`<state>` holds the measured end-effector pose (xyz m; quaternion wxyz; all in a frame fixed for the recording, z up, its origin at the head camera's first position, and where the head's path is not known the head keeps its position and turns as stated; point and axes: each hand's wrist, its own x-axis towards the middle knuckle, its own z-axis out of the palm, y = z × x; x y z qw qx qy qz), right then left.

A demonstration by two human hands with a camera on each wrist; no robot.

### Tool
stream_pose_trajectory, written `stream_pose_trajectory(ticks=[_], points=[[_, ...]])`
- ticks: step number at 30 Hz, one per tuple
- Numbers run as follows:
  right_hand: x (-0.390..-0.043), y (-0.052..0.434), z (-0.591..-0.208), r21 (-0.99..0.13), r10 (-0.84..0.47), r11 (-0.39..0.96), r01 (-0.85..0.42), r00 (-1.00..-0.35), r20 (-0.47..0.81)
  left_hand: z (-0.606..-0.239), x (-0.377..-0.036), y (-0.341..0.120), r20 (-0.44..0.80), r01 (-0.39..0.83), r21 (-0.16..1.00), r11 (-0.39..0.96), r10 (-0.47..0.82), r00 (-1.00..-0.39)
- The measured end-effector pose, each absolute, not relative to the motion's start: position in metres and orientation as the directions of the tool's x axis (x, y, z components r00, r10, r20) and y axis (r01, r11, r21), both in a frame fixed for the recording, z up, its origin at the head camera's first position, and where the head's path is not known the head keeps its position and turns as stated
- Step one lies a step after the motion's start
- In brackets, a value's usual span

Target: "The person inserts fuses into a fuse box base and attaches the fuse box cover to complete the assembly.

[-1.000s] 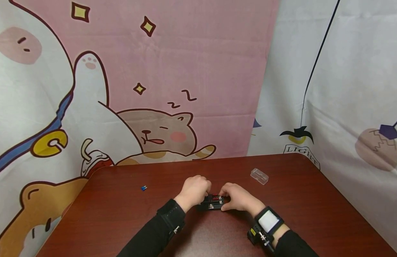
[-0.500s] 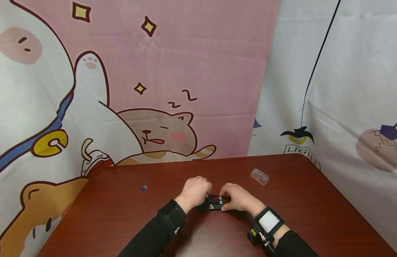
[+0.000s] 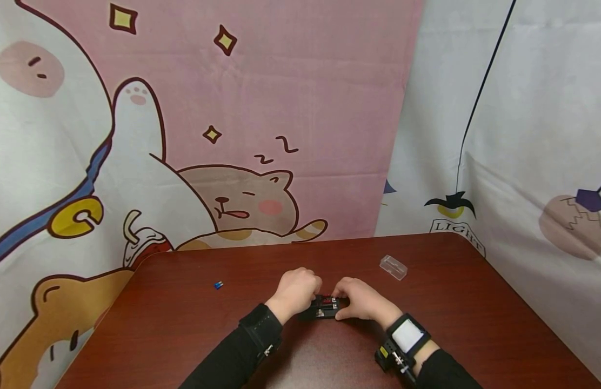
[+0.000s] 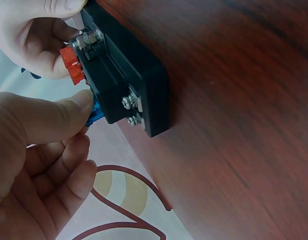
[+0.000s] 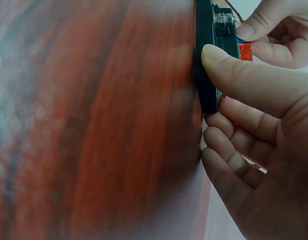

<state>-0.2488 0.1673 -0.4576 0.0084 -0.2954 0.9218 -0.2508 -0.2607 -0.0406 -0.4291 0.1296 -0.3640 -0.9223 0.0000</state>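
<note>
A black fuse block (image 4: 149, 75) with metal screw terminals sits on the table between both hands. My left hand (image 3: 294, 292) pinches a blue blade fuse (image 4: 96, 116) between thumb and index finger, right at the block's top. Beside it, a red blade fuse (image 4: 72, 65) stands in the block. My right hand (image 3: 362, 300) grips the block's right end, its thumb pressed on the near side and fingers behind. In the head view, the left fingers hide the blue fuse and the block's left part.
A transparent plastic cover (image 3: 393, 267) lies at the back right of the brown table (image 3: 174, 335). Farther left is a small blue piece (image 3: 219, 284), similar in colour to the pinched fuse. Behind the table hangs a printed cloth (image 3: 305, 97).
My left hand has shifted very slightly toward the right and down over the block. My right hand keeps its grip in the same place.
</note>
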Motion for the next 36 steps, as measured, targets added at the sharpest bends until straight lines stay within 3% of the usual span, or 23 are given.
stream_pose_trajectory(ticks=[36], points=[[-0.2486,0.1655,-0.4590,-0.489,-0.516,0.718,-0.496,-0.850,0.104,-0.4334,-0.2643,-0.0407,0.266,0.656,0.021,0.755,0.628,-0.731]])
